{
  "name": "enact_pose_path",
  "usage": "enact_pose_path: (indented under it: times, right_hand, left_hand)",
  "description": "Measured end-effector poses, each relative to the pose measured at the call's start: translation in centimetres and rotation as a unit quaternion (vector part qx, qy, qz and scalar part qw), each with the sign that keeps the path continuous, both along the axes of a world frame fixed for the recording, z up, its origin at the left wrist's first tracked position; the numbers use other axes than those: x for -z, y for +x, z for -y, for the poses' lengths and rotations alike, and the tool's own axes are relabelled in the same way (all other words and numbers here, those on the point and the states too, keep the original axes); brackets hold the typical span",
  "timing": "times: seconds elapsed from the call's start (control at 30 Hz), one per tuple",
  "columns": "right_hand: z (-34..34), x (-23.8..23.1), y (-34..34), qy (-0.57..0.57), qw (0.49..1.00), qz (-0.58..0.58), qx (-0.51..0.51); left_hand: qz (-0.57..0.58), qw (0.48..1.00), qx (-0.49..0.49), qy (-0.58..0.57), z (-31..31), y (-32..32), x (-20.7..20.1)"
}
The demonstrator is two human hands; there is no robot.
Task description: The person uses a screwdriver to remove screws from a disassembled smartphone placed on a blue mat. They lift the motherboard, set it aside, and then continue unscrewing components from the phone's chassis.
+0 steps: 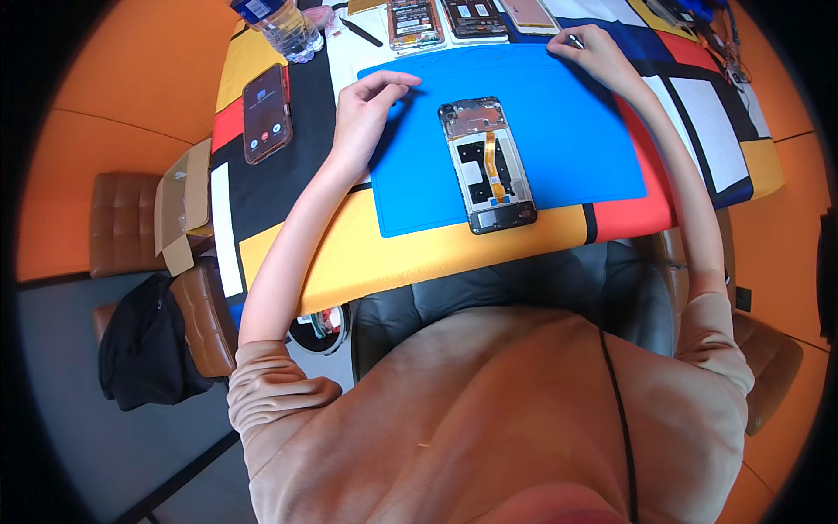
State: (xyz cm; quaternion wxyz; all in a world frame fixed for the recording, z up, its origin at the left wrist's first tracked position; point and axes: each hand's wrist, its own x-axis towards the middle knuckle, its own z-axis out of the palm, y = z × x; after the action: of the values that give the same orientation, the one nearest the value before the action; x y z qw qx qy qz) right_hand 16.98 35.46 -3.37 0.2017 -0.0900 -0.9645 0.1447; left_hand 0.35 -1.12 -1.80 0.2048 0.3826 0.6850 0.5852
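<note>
An opened smartphone [489, 166] lies on the blue work mat [410, 192], its back cover off and a gold flex cable running down its middle. The phone's lower end reaches the mat's near edge. My left hand [367, 109] rests over the mat's left side, index finger and thumb stretched out, apart from the phone and holding nothing I can see. At the mat's far right corner, my right hand [598, 57] pinches a slim dark tool [574, 41]. Most of that tool is hidden by the fingers, so its kind is unclear.
Several disassembled phones [415, 22] lie beyond the mat, near black tweezers [360, 32]. Left of the mat are a lit smartphone [267, 113] and a water bottle [288, 35]. Cables [720, 44] lie far right. A cardboard box [185, 205] sits on a chair beside the table.
</note>
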Motion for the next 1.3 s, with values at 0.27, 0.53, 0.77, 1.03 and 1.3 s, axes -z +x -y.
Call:
enact_pose_path:
  times: [0.27,0.53,0.77,1.03,1.3]
  right_hand:
    - [2.4,-4.4,-1.2,-0.390,0.918,-0.057,-0.029]
    - [12.8,-6.1,-3.0,-0.351,0.896,-0.260,-0.076]
    - [15.1,-2.1,-2.8,-0.265,0.908,-0.291,-0.142]
    - [15.1,-2.1,-2.3,-0.318,0.877,-0.343,-0.114]
    - [17.3,-2.2,-1.3,-0.321,0.892,-0.270,-0.170]
  left_hand:
    - [-0.139,0.989,0.042,-0.016,0.3,-0.2,1.1]
    - [-0.345,0.938,0.037,-0.002,0.2,-0.1,1.5]
    - [-0.369,0.925,0.057,-0.075,0.6,1.1,0.1]
    - [-0.342,0.925,0.139,-0.094,0.5,1.8,-0.4]
    - [-0.279,0.944,0.157,-0.077,1.0,1.6,-0.4]
